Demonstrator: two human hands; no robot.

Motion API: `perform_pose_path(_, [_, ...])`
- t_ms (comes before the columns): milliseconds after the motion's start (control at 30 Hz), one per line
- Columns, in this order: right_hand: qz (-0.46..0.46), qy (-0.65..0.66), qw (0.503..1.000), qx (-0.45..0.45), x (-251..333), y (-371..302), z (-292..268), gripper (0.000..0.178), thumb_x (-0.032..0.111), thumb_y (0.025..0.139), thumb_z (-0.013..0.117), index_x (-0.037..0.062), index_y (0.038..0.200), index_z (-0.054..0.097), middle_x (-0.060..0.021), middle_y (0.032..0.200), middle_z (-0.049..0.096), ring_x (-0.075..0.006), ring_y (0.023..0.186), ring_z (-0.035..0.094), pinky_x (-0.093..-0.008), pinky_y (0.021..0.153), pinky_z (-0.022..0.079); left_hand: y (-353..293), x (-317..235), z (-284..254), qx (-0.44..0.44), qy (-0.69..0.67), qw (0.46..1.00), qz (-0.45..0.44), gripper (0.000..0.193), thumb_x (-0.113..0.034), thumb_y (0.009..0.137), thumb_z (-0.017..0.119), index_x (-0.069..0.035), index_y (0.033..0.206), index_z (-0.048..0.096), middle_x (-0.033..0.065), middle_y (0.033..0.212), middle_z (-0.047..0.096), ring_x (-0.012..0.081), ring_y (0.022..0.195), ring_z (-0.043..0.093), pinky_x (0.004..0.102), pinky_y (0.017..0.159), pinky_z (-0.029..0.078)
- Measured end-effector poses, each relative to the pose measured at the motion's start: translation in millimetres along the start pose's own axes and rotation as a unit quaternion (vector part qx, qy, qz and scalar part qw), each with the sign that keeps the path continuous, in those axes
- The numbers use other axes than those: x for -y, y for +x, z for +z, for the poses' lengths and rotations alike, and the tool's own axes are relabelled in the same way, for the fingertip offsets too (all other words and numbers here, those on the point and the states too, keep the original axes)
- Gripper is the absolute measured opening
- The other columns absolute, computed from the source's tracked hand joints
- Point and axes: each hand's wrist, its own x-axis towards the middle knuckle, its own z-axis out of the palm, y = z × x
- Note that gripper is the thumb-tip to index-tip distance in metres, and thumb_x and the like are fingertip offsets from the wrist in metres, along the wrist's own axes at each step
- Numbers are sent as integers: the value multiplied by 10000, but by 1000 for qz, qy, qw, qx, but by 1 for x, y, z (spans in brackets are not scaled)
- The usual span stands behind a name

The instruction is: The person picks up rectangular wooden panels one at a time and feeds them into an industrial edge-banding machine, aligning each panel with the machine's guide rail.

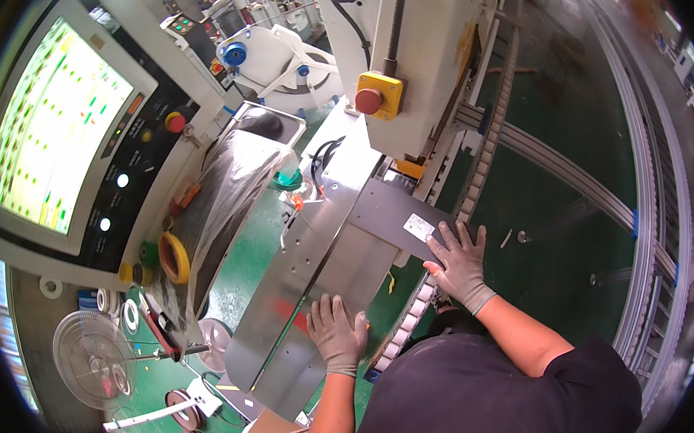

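Where right hand (462, 268) touches panel (385, 215), label (418, 227)

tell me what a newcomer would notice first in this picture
Probably the brightly lit control screen at upper left, then the red mushroom push button on its yellow box, top centre on the white machine. Below, the gloved right hand lies on a dark grey panel, and the gloved left hand is at the metal worktable's near edge.
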Motion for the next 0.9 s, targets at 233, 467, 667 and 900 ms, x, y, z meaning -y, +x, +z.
perform_pose_path(233, [-18, 26, 998, -48, -48, 41, 0, 477, 453, 835, 715, 219, 1251, 697, -119, 1444, 568, -383, 1350, 487, -747, 1123, 222, 4, -8, -4, 29, 24, 999, -10, 657, -413, 875, 624, -43, 1404, 503, 217, 1484, 460, 438, 1394, 389, 566, 1193, 229])
perform_pose_path(467, [6, 49, 994, -97, -100, 92, 11, 448, 359, 813, 756, 179, 1221, 712, -126, 1400, 612, -386, 1320, 526, -720, 1141, 219, 5, -7, -5, 56, 52, 997, -28, 730, -427, 843, 649, -54, 1439, 449, 215, 1490, 442, 435, 1396, 374, 565, 1196, 221])
perform_pose_path(667, [68, -23, 997, -31, -147, 127, 11, 472, 394, 848, 714, 220, 1285, 681, -27, 1469, 564, -285, 1426, 419, -653, 1174, 215, -3, 15, 21, 51, 44, 998, -7, 764, -417, 801, 681, -49, 1425, 440, 208, 1485, 436, 435, 1417, 353, 580, 1203, 214])
perform_pose_path(900, [236, 129, 953, -138, -185, 158, 49, 427, 366, 929, 671, 193, 1319, 663, -40, 1482, 563, -299, 1448, 413, -621, 1223, 167, 2, -4, 21, 35, 57, 997, -31, 760, -443, 845, 624, -34, 1466, 463, 232, 1534, 425, 466, 1442, 344, 583, 1205, 235])
